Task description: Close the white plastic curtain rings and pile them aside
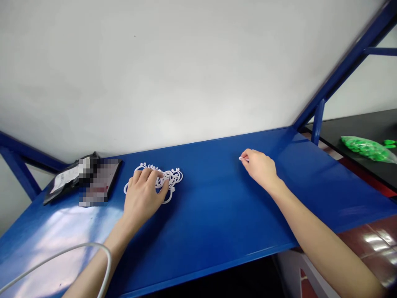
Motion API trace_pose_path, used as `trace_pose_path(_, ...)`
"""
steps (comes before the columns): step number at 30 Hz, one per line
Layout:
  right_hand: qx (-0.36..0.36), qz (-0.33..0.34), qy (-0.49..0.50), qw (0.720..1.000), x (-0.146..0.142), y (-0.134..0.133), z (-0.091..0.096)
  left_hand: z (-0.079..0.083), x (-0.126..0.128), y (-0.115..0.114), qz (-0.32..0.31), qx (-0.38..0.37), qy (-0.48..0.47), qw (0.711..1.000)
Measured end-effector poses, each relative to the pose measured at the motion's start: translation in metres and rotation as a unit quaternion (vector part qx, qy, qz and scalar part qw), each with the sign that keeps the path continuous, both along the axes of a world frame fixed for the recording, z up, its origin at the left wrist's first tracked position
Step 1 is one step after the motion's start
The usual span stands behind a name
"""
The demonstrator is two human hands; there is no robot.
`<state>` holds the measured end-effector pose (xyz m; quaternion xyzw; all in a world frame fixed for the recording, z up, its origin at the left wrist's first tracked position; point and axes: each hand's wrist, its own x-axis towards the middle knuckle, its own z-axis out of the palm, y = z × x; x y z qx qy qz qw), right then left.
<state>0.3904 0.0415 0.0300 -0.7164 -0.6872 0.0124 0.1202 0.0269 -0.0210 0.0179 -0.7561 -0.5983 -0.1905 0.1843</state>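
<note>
You have a tangled pile of slim white rings (176,176) lying on the table (204,223), overlapping at many angles, some with small knobs along their outer edges, and partly hidden beneath your left hand (145,188). You also have one small white piece (240,158), well apart from the pile, pinched in your right hand (256,163), its tip showing and its full shape covered by your fingers.

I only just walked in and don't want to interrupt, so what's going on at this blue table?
A person's left hand is over a pile of white rings on the blue table; whether it grips any can't be seen. The right hand, apart from the pile, pinches a small white piece, mostly hidden. A black package lies left of the rings.
</note>
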Motion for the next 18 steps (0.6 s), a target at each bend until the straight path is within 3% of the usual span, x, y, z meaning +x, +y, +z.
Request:
trace_pose_path(4, -0.032, -0.068, -0.017, 0.997, 0.019, 0.011, 0.003, 0.000, -0.001, -0.002, 0.008, -0.032, 0.031, 0.999)
trace_pose_path(9, 0.041, -0.053, 0.003, 0.998, 0.008, 0.001, 0.002, 0.005, 0.004, -0.004, 0.023, 0.008, 0.026, 0.999)
trace_pose_path(13, 0.091, 0.120, 0.077, 0.986, -0.021, -0.017, -0.002, 0.010, 0.009, -0.011, 0.023, 0.054, 0.007, 0.998)
trace_pose_path(16, 0.063, 0.283, 0.126, 0.949, -0.044, -0.032, -0.008, 0.013, 0.014, -0.017, 0.006, 0.056, -0.009, 0.998)
trace_pose_path(18, 0.026, 0.351, 0.155, 0.923, -0.056, -0.040, -0.012, 0.015, 0.018, -0.020, -0.001, 0.055, -0.009, 0.998)
